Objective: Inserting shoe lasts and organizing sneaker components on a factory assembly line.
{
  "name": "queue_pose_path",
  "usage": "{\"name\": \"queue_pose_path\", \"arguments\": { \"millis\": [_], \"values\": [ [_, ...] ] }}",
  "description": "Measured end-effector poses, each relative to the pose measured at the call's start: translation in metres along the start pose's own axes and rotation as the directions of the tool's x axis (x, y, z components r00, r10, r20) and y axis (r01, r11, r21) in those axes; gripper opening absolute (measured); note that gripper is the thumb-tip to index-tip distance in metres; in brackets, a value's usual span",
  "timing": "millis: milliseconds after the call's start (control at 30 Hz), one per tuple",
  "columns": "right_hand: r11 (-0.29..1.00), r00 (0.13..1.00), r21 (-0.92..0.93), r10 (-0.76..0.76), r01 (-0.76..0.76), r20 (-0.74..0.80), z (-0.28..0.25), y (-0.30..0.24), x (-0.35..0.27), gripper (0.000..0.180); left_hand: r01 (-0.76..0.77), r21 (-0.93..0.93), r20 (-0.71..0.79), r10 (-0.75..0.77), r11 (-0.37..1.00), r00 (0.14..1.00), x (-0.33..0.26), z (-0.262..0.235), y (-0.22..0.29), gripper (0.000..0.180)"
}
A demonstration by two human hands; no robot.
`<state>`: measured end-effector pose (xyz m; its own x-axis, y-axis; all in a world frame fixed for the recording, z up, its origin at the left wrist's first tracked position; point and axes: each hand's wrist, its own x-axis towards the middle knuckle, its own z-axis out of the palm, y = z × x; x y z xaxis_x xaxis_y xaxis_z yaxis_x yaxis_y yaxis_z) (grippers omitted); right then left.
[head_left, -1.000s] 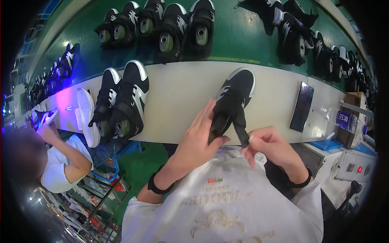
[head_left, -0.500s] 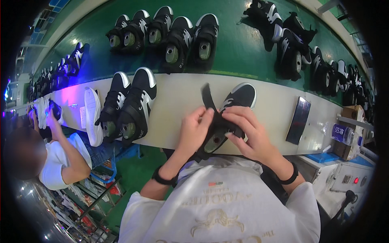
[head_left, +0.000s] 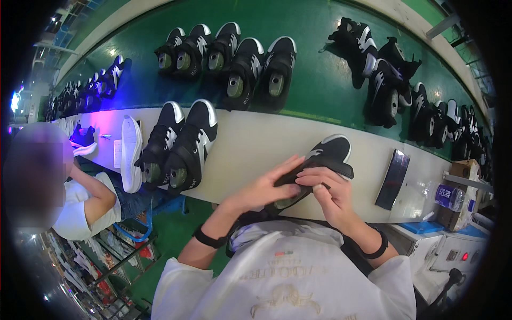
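A black sneaker (head_left: pixel 329 146) with a silver toe edge lies on the pale bench in front of me, toe pointing away and slightly right. My left hand (head_left: pixel 261 188) holds its left side, fingers fairly straight along the upper and thumb over the heel opening. A wide black strap (head_left: pixel 341 168) crosses the top of the shoe, its end sticking out to the right. Bent fingers of my right hand (head_left: pixel 332 196) grip the strap near the middle of the shoe; they partly cover it. Both hands hide much of the heel part.
Left on the bench stand a pair of black sneakers (head_left: pixel 193 144) and a white sole (head_left: pixel 131 154). A dark flat slab (head_left: pixel 392 179) lies to the right. More sneakers (head_left: pixel 277 69) stand on the green surface beyond. A co-worker (head_left: pixel 88 200) sits at left; a bottle (head_left: pixel 449 197) lies right.
The strap, which stood up on the left in my left hand, now lies across the shoe to the right. My left hand has moved onto the shoe's side.
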<state>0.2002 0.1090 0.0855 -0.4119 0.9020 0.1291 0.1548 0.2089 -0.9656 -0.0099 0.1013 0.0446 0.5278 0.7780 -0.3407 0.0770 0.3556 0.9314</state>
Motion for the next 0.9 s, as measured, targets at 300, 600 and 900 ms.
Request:
{"name": "queue_pose_path", "arguments": {
  "millis": [300,600,900],
  "values": [
    [0.881,0.948,-0.414,-0.105,0.228,0.299,-0.021,0.004,0.014,0.046,-0.175,0.689,-0.195,0.414,0.703,0.889,0.019,-0.022,0.024,0.025],
    [0.917,0.765,-0.36,0.108,0.169,0.635,-0.054,-0.03,0.059,0.068,-0.26,0.784,-0.148,0.576,0.564,0.804,-0.057,0.067,0.012,0.018],
    [0.901,0.849,-0.432,0.196,0.042,0.49,-0.052,-0.008,0.048,0.071,-0.425,0.544,0.069,0.466,0.723,0.882,-0.036,0.058,-0.008,0.007]
  ]
}}
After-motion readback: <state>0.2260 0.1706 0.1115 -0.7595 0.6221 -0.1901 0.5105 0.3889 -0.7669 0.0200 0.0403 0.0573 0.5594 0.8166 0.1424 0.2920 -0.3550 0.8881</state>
